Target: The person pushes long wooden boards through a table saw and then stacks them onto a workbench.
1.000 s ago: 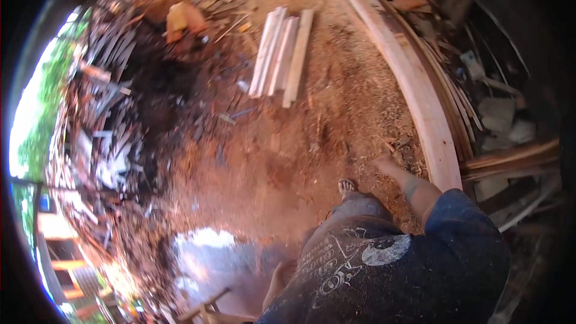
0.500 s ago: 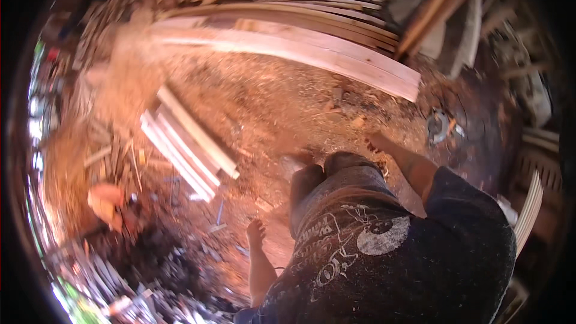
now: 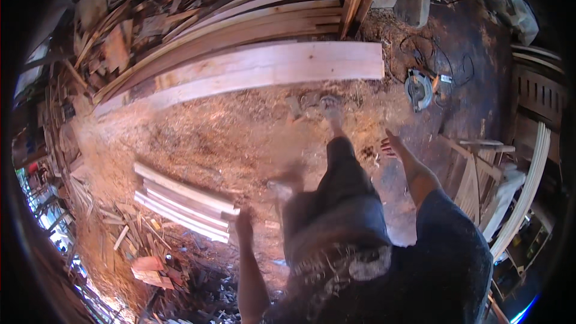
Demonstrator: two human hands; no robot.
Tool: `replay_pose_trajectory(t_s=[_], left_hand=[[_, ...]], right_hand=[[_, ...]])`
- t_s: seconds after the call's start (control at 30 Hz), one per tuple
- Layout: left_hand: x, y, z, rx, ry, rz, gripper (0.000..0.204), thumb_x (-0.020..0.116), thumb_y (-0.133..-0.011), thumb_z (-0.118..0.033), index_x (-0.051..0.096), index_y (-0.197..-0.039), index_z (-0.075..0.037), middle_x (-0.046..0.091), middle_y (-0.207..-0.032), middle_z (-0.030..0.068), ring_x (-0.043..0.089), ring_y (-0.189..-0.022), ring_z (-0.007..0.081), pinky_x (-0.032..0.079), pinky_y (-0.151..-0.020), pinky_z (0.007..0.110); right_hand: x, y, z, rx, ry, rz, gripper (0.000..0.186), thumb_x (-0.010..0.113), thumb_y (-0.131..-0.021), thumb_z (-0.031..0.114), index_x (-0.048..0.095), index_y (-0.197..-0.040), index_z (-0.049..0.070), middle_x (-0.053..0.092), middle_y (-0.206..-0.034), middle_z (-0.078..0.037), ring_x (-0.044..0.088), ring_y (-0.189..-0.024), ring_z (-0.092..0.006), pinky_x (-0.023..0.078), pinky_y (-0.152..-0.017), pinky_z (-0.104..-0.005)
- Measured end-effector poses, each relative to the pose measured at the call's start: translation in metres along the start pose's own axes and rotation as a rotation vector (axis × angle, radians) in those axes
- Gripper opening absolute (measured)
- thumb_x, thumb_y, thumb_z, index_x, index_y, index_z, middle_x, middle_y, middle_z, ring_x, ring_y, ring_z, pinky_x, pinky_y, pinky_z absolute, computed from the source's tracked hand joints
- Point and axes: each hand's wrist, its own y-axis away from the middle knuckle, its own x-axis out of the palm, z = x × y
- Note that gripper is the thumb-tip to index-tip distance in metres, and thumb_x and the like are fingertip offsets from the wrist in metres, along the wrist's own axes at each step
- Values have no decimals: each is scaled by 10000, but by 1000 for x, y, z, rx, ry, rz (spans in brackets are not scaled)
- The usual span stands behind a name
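My right hand [image 3: 392, 146] hangs out in front of me at the right, holding nothing, its fingers stretched and slightly apart. It is nearest to a circular saw [image 3: 418, 90] that rests on the dark ground beyond it. My left hand [image 3: 243, 225] hangs low on the left, by the near end of a row of short planks [image 3: 186, 198] on the ground. Its fingers are blurred, and touching cannot be made out. One bare foot [image 3: 329, 105] is forward, close to a long wide board [image 3: 282, 65].
Long boards [image 3: 240, 24] are stacked at the back beside an upright wooden post [image 3: 361, 0]. Offcuts [image 3: 123, 228] and an orange-brown piece [image 3: 151, 271] lie at left. Sawdust covers the ground. A wooden frame [image 3: 477, 165] and pale strips [image 3: 525, 198] stand at right.
My view has turned to the right and I have stepped forward with one leg. The saw and long board now appear nearer the middle. Both hands have swung with the body.
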Motion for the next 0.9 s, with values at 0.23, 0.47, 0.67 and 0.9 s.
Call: replay_pose_trajectory(t_s=[0.23, 0.47, 0.67, 0.9], left_hand=[[202, -38, -155, -307, -23, 464, 365, 487, -1019, -279, 652, -1168, 10, 690, -1131, 194, 651, -1083, 314, 499, -929, 394], [237, -94, -234, -726, 346, 286, 357, 533, -1036, -275, 599, -1276, -18, 665, -1213, 127, 653, -1093, 244, 522, -916, 371], [218, -97, -220, -903, 485, 159, 444, 553, -1020, -345, 561, -1318, -16, 659, -1233, 146, 632, -1150, 248, 498, -964, 379], [219, -107, -176, -640, 422, 313, 385, 511, -1038, -270, 546, -1343, -39, 636, -1298, 109, 643, -1134, 239, 507, -935, 358]], right_hand=[[-73, -251, 157, -18, -219, -121, 814, 381, -882, 807, 649, -1202, 108, 682, -1041, -109, 643, -951, -246, 500, -804, -441], [-102, -386, 217, 211, -807, -397, 840, 444, -822, 830, 555, -1315, 159, 577, -1220, -108, 551, -1127, -330, 434, -921, -597], [-110, -477, 168, 13, -1004, -240, 341, 556, -881, 599, 541, -868, 259, 444, -681, 56, 418, -600, -184, 445, -860, -558], [-127, -461, 147, 158, -1003, 12, 291, 585, -781, 385, 434, -574, 246, 408, -565, 21, 453, -645, -198, 381, -613, -447]])
